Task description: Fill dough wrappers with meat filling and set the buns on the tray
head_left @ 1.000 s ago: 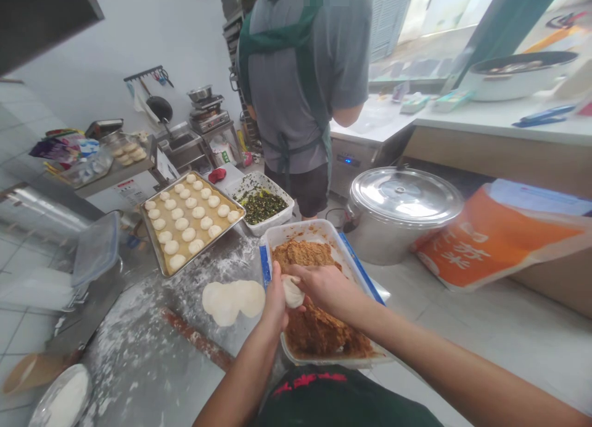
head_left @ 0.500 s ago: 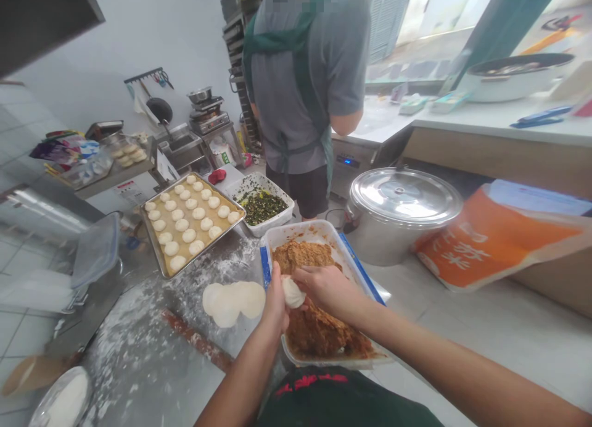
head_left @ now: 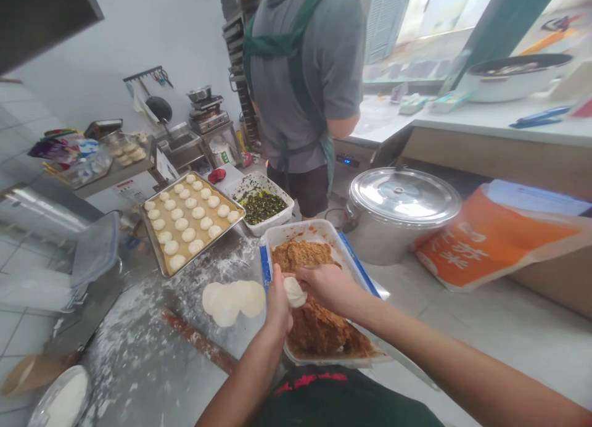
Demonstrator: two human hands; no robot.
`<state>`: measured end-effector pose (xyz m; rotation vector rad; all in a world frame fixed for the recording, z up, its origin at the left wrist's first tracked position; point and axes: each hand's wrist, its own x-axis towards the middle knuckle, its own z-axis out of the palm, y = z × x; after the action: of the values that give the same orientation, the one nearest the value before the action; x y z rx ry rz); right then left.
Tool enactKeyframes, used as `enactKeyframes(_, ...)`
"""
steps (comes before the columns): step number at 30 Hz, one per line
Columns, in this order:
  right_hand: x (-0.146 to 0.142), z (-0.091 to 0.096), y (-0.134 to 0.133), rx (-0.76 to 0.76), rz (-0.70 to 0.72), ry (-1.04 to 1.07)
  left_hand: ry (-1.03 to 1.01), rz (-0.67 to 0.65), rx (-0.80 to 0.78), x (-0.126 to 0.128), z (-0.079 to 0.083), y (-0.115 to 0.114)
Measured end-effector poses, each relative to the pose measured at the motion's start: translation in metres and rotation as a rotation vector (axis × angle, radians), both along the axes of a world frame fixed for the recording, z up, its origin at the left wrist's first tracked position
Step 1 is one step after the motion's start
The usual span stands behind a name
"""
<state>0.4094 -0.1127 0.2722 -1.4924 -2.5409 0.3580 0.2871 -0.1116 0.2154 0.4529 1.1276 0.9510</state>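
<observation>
My left grip (head_left: 279, 303) held a white bun (head_left: 295, 293) over the tub (head_left: 320, 228) of brown filling (head_left: 326, 334), and my right grip (head_left: 326, 285) pinched its edge. Flat dough rounds (head_left: 234, 300) lay left on the desk (head_left: 150, 353), near a rolling pin (head_left: 198, 340).

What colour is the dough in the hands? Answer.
The dough is creamy white, clearest in the head view.

The window (head_left: 432, 23) is bright above a white counter (head_left: 476, 118); the wall (head_left: 180, 32) is pale, the floor (head_left: 467, 334) tiled.
</observation>
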Motion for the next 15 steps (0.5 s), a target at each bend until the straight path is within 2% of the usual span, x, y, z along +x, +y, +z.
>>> enactKeyframes(4,0.001,-0.001,-0.003,0.062,0.077,0.017,0.01,-0.046,-0.018,0.0,0.0,0.004)
enactKeyframes(10,0.004,-0.01,0.002,0.052,-0.067,0.061,-0.075,-0.193,-0.008,-0.007,0.017,0.007)
enactKeyframes(13,0.006,-0.009,0.006,0.071,-0.057,0.108,-0.127,-0.152,0.075,-0.008,0.021,0.002)
enactKeyframes(15,0.007,-0.007,0.005,0.071,-0.045,0.099,-0.077,-0.108,0.076,-0.006,0.019,-0.001)
